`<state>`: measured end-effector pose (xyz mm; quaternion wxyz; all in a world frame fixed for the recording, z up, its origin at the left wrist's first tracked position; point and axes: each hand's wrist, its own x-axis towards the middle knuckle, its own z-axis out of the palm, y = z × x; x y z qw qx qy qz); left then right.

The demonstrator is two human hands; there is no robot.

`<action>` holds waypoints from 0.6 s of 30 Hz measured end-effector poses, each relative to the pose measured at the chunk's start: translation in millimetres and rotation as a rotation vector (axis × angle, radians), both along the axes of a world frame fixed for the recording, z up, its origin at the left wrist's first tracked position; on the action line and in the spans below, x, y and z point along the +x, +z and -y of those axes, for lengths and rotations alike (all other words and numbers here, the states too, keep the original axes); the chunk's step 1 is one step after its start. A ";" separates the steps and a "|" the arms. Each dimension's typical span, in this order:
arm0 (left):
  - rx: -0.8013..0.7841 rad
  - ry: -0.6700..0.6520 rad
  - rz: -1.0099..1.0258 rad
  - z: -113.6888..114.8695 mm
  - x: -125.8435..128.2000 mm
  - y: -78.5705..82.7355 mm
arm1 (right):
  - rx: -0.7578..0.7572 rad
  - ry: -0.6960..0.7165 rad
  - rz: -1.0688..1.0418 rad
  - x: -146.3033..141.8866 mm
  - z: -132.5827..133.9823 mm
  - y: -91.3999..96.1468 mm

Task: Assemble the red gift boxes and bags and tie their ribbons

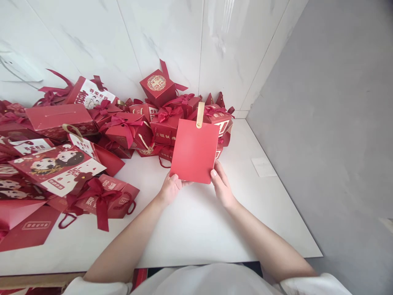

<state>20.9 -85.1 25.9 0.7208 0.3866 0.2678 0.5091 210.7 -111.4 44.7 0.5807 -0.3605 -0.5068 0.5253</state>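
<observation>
The left hand (172,189) is closed on the near left corner of a plain red packet (195,153), thumb on its face and fingers reaching behind and below the near edge, while the right hand (222,186) pinches the near right edge, thumb in front and fingers curled along the side. The packet is held up above the white table (199,229), a gold strap (200,114) rising from its far edge. Just beyond it and spreading left lies a heap of red boxes (123,129), many tied with ribbon.
</observation>
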 end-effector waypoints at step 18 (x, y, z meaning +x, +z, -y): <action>-0.124 0.028 0.059 -0.9 4.8 8.4 | 0.193 -0.119 0.203 1.1 8.0 -1.4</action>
